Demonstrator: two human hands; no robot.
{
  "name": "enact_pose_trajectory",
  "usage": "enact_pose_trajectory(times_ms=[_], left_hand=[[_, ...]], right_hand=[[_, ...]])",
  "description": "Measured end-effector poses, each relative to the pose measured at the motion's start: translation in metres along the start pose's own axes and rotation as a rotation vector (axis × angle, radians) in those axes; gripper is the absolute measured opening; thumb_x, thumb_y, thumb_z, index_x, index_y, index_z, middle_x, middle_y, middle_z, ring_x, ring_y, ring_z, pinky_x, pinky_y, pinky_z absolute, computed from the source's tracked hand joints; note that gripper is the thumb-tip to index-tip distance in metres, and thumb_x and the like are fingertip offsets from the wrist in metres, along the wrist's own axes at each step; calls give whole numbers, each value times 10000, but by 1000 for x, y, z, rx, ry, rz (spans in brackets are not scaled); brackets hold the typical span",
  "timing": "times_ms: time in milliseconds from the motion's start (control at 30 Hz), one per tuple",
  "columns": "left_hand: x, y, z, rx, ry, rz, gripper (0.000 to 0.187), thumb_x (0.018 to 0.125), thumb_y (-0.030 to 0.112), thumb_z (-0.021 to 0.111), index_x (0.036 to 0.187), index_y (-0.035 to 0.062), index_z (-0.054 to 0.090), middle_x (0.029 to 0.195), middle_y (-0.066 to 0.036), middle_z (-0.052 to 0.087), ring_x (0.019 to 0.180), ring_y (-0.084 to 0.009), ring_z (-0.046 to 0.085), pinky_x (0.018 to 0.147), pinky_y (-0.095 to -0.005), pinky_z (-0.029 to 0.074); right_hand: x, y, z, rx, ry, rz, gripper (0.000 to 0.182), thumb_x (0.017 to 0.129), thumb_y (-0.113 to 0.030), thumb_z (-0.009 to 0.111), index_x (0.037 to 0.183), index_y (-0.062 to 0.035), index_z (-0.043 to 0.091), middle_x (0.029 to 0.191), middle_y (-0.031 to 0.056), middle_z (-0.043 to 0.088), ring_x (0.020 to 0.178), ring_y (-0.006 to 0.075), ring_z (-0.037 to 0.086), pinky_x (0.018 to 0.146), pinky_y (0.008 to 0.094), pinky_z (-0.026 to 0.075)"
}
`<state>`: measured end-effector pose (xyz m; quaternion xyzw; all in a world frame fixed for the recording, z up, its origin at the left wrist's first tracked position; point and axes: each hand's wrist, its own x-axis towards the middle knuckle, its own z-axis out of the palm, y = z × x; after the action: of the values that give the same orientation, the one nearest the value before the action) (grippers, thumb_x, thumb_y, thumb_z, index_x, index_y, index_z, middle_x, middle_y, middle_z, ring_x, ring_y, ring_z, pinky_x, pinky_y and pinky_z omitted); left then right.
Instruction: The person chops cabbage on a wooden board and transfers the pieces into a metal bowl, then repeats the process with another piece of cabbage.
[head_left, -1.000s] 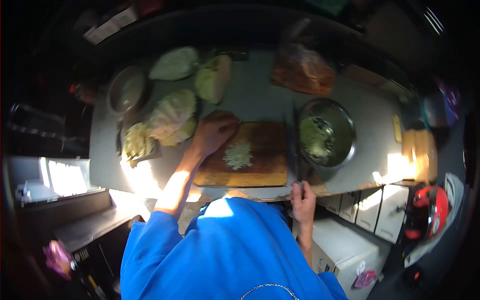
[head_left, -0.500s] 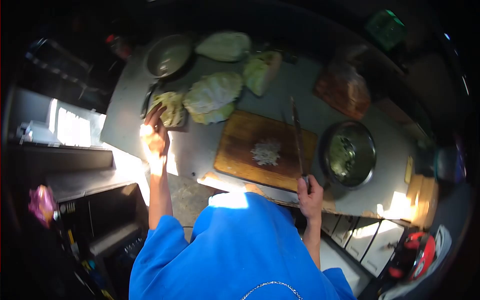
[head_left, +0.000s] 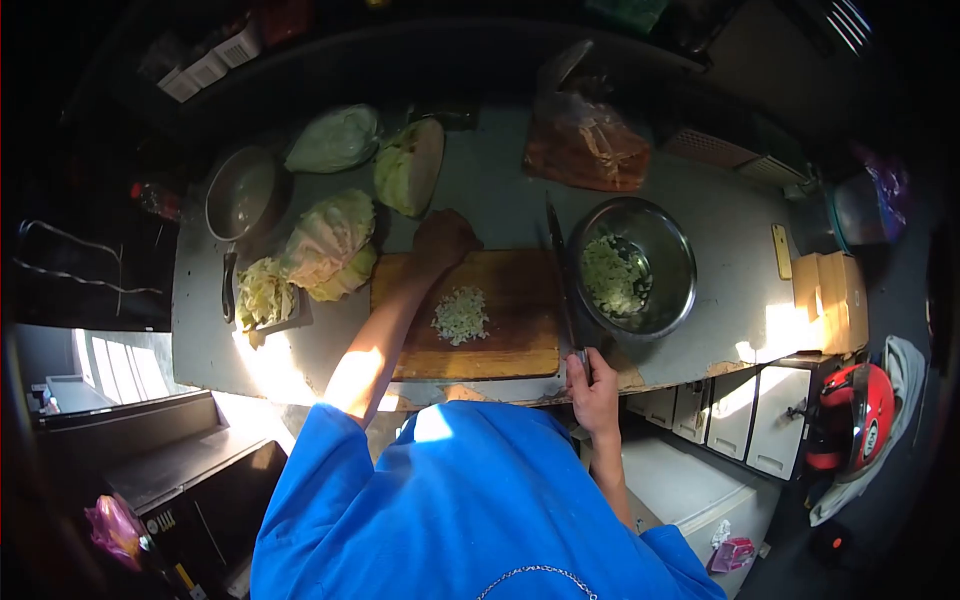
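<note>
My left hand (head_left: 447, 238) reaches across to the far edge of the wooden cutting board (head_left: 520, 340). Its fingers look curled over that edge, though shade hides their tips. A small heap of finely chopped cabbage (head_left: 461, 316) lies mid-board. In my right hand (head_left: 594, 385) is the handle of a knife (head_left: 562, 275), its long blade pointing away from me between board and bowl. The steel bowl (head_left: 684, 270) on the right contains more chopped cabbage (head_left: 612, 275). Left of the board are a cabbage piece (head_left: 330, 240) and cut cabbage leaves (head_left: 265, 295).
Farther back sit a cabbage half (head_left: 409, 168), another cabbage (head_left: 335, 138) and a bag of orange-brown food (head_left: 590, 150). A pan (head_left: 241, 195) stands at the left. Cardboard (head_left: 830, 300) rests at the table's right end, near a red helmet (head_left: 860, 415).
My left hand has moved right, from beside the cut leaves to the board's far edge. My right hand still grips the knife. The view has shifted and turned.
</note>
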<state>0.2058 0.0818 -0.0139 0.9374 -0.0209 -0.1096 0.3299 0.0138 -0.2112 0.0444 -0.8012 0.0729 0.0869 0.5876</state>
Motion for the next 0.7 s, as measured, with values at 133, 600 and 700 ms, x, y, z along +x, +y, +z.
enact_pose_trajectory(times_ms=[133,600,700], left_hand=[[25,-3,10,-1,-96,6,203,715,255,799,712,56,762,678,-119,715,671,-304,714,714,-407,575],[-208,3,-88,-203,415,-88,217,773,281,717,808,73,767,743,-140,728,719,-282,722,731,-365,578],[-256,-58,-121,27,556,-354,224,811,246,684,923,73,771,817,-135,737,758,-251,725,728,-339,572]], right_hand=[[-3,11,-1,22,36,-3,295,1013,-283,635,933,1,630,605,40,558,558,95,489,547,302,413],[7,15,14,128,-133,-1,248,1066,-274,572,972,-46,597,642,-52,469,521,18,418,449,194,310],[13,5,25,126,-195,-6,246,1069,-261,563,940,-51,586,640,-51,471,524,17,417,452,200,309]])
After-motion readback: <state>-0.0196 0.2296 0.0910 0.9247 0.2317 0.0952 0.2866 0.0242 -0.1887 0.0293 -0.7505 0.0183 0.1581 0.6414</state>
